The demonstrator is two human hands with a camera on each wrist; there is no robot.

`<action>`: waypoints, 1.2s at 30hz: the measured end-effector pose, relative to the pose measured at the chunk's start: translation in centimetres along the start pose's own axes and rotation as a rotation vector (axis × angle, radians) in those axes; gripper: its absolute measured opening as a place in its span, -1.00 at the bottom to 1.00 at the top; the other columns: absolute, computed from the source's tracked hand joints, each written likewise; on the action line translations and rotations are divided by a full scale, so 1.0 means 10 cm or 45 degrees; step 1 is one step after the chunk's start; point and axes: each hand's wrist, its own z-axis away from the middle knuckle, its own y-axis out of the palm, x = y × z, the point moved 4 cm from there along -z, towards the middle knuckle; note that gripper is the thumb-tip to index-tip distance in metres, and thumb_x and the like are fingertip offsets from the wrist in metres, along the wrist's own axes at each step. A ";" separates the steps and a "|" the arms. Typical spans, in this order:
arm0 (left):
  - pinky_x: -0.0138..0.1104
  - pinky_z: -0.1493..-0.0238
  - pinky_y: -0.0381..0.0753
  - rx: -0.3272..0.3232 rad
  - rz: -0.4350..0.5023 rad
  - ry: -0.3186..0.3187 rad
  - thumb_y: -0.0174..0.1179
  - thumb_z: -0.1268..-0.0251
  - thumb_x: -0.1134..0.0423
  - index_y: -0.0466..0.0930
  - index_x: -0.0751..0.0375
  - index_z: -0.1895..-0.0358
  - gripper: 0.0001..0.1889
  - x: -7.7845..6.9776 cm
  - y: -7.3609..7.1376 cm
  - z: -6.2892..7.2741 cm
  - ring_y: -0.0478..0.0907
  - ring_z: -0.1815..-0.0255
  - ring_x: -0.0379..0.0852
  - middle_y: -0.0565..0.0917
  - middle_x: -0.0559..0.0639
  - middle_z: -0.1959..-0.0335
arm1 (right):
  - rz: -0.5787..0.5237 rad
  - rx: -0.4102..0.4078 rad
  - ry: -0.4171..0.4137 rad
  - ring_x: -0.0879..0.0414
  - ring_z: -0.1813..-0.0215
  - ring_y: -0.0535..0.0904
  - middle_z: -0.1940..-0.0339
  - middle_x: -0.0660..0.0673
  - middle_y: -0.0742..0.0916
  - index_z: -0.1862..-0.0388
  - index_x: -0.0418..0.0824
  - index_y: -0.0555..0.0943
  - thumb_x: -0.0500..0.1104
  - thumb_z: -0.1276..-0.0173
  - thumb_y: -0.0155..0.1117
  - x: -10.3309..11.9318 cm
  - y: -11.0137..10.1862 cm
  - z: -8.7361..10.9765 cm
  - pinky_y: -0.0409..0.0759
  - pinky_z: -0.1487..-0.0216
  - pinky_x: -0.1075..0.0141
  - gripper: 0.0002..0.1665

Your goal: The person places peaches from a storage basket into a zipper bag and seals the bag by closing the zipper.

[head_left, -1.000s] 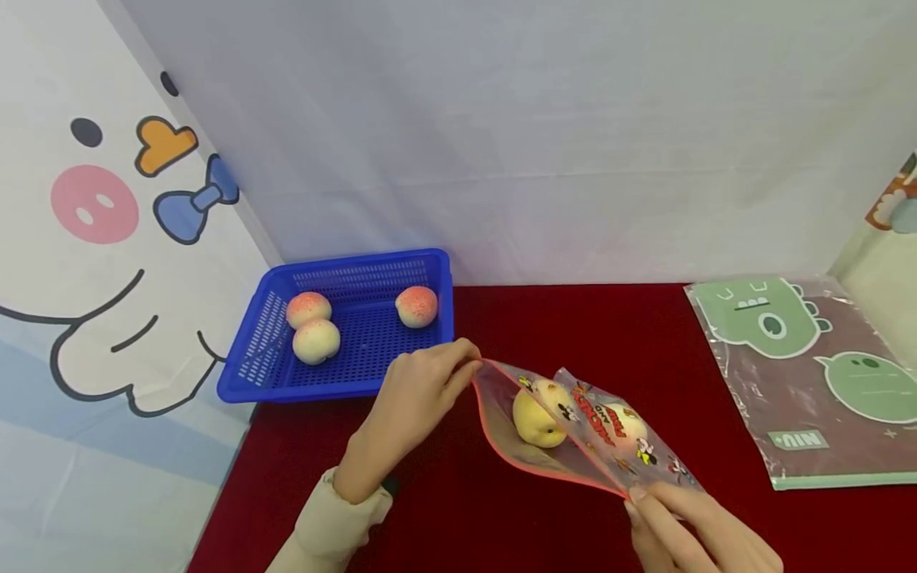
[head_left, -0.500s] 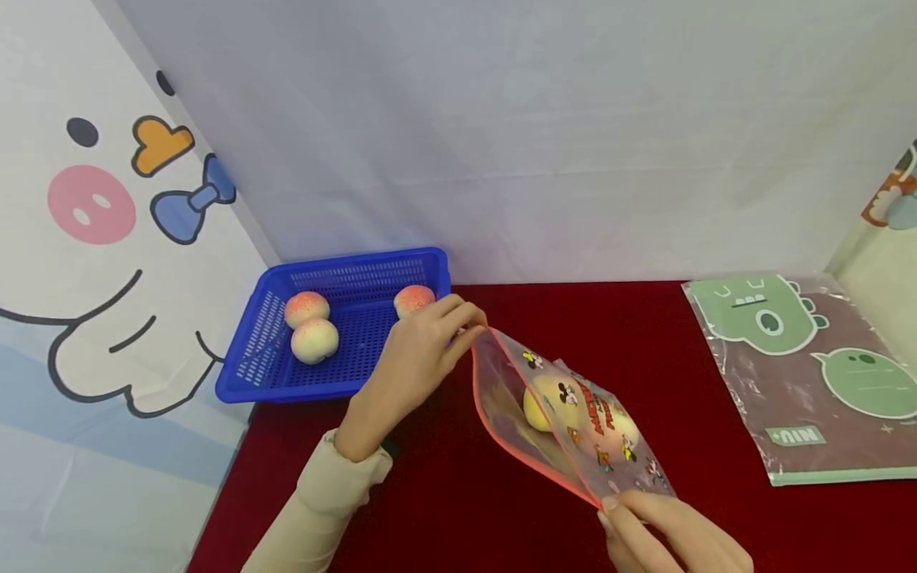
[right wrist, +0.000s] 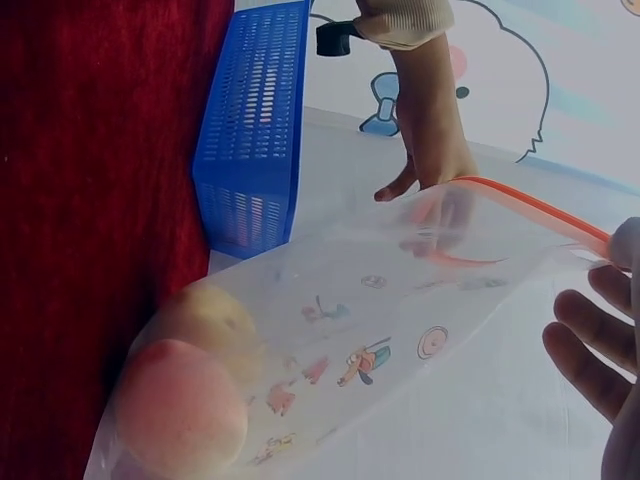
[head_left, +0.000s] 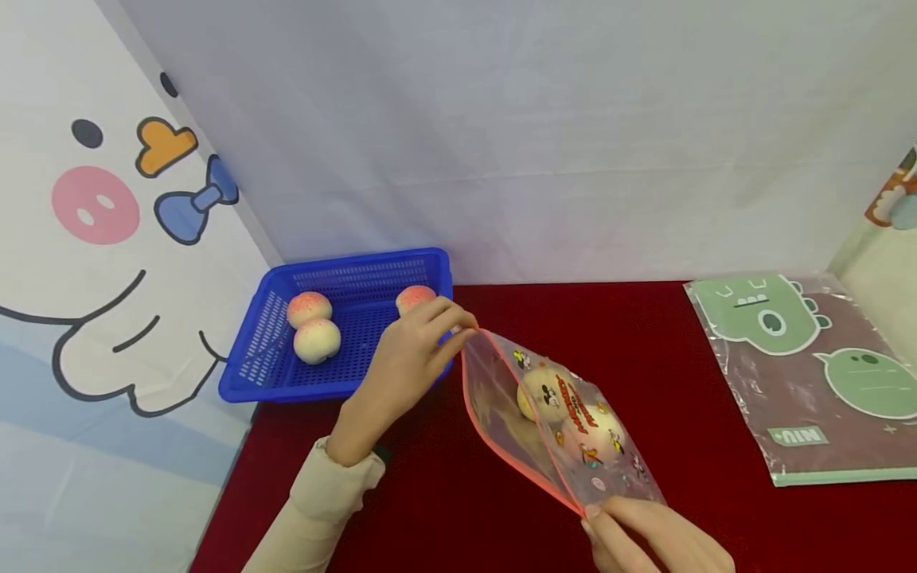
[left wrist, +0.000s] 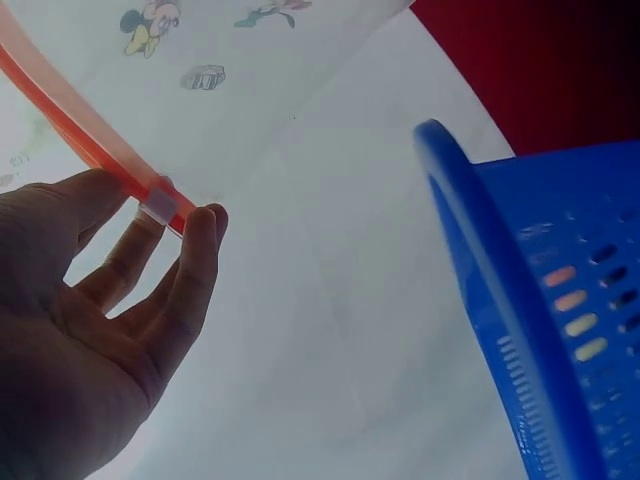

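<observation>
A clear zip bag point(head_left: 605, 473) with orange-red edges and cartoon prints hangs between both hands, its mouth spread wide. My left hand point(head_left: 408, 354) pinches the far-left corner of the mouth; the left wrist view shows a small clear slider point(left wrist: 158, 205) at the fingertips. Thumb and fingers of my right hand point(head_left: 655, 533) pinch the near corner. Low in the bag lie a yellow fruit point(right wrist: 205, 320) and a pinkish peach point(right wrist: 180, 410), side by side and seen through the plastic.
A blue mesh basket point(head_left: 294, 392) behind the left hand holds three peaches, two touching at its left point(head_left: 317, 341) and one at its right, partly hidden by the hand. A green-and-clear cartoon bag point(head_left: 795, 390) lies flat at the right. Dark red cloth covers the table.
The left hand has risen and the right hand has moved left, turning the bag's mouth steeper. The fruits have shifted deeper behind the printed side.
</observation>
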 end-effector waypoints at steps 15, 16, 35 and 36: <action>-0.24 0.13 0.72 0.015 0.063 -0.110 0.28 -0.50 0.22 0.69 0.06 0.01 -0.88 0.13 -0.14 0.29 0.66 0.10 -0.16 0.70 -0.10 -0.01 | 0.003 0.037 0.026 0.12 0.58 0.56 0.48 -0.12 0.76 0.32 -0.22 0.80 -0.05 -0.48 0.34 0.01 0.03 0.04 0.50 0.59 0.47 -0.72; -0.23 0.12 0.72 0.004 0.063 -0.117 0.28 -0.50 0.23 0.69 0.07 -0.01 -0.87 0.14 -0.16 0.29 0.65 0.09 -0.14 0.70 -0.09 -0.01 | 0.002 0.032 0.024 0.12 0.59 0.56 0.48 -0.13 0.76 0.32 -0.23 0.80 -0.06 -0.48 0.34 0.01 0.03 0.04 0.50 0.59 0.47 -0.72; -0.07 0.14 0.72 0.092 -0.094 -0.474 0.24 -0.48 0.29 0.70 0.16 0.00 -0.86 0.79 -0.31 0.42 0.71 0.05 0.08 0.75 0.08 0.05 | -0.005 -0.030 0.000 0.13 0.61 0.54 0.50 -0.12 0.76 0.35 -0.24 0.78 -0.08 -0.46 0.35 0.00 0.04 0.03 0.44 0.65 0.45 -0.73; -0.05 0.12 0.71 0.107 -0.101 -0.499 0.24 -0.49 0.29 0.70 0.17 -0.01 -0.85 0.84 -0.31 0.43 0.71 0.04 0.09 0.75 0.10 0.04 | -0.005 -0.045 -0.010 0.13 0.62 0.54 0.50 -0.12 0.75 0.36 -0.24 0.78 -0.09 -0.46 0.35 0.00 0.04 0.03 0.42 0.66 0.44 -0.73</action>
